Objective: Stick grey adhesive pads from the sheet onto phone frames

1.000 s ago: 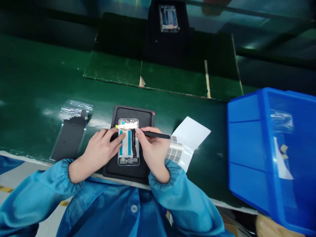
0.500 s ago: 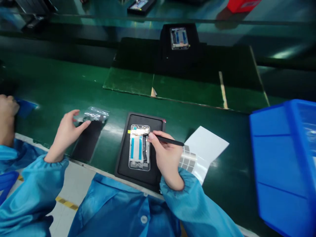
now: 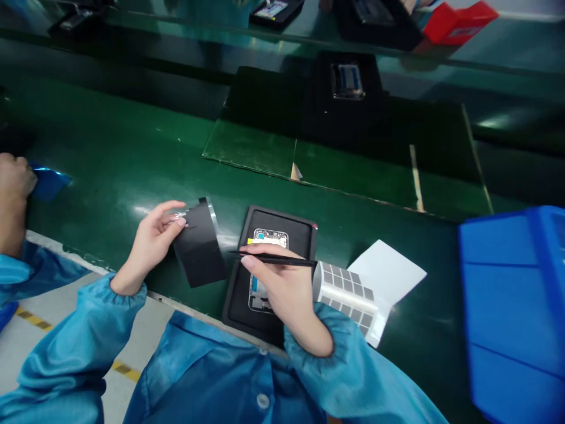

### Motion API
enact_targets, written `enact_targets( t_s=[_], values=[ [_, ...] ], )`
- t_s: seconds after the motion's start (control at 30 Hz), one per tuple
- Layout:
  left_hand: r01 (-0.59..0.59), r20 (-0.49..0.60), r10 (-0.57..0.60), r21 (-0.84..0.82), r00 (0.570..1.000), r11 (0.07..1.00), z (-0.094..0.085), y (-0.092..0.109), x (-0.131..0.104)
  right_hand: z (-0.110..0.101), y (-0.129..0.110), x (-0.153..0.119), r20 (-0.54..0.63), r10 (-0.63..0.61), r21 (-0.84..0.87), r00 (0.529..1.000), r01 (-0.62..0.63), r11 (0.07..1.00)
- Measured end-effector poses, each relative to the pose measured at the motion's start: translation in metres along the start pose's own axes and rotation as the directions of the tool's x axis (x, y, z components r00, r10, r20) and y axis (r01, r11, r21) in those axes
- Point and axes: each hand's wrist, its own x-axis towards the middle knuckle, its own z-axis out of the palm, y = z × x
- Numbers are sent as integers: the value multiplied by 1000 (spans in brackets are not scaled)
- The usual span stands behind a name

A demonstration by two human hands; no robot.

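Observation:
My left hand point(image 3: 154, 238) pinches the upper left edge of a black sheet with a clear film border point(image 3: 200, 250), tilted up off the green bench. Between the fingers of my right hand point(image 3: 285, 280) are black tweezers point(image 3: 273, 258), their tips pointing left toward the sheet and apart from it. Under that hand lies an opened phone body point(image 3: 260, 303) in a black tray point(image 3: 238, 294); the hand hides much of the phone. Just right of the hand, a sheet of grey square stickers point(image 3: 346, 291) curls over white backing paper point(image 3: 388, 268).
A blue bin point(image 3: 507, 306) stands at the right. Behind, a raised green board point(image 3: 353, 176) bears a black tray with another phone body point(image 3: 348, 80). A red holder point(image 3: 461, 23) is at the far right. Another person's hand point(image 3: 15, 182) rests at the left by a blue film point(image 3: 48, 182).
My left hand has taken hold of the black sheet and lifted it. My right hand has shifted the tweezers left from over the phone. The view has moved slightly.

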Motion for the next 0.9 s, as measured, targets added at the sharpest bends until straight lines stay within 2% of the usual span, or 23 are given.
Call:
enact_targets(
  t_s=[0.1, 0.23, 0.43, 0.73, 0.9],
  values=[
    [-6, -22, 6, -16, 1000, 1000, 12, 8, -16, 20, 1, 1, 35, -47, 13, 998, 47, 999],
    [-17, -27, 16, -48, 999, 999, 18, 18, -31, 31, 6, 0, 34, -126, -38, 991, 127, 991],
    [-7, -14, 5, -116, 1000, 993, 22, 24, -34, 34, 10, 0, 17, -137, -75, 990, 138, 988],
    [51, 18, -48, -205, 999, 978, 26, 23, -32, 35, 12, 2, -8, -116, 10, 993, 117, 993],
    [53, 7, -53, -210, 999, 976, 28, 24, -33, 34, 11, 3, -22, -103, -10, 994, 102, 995]
  ],
)
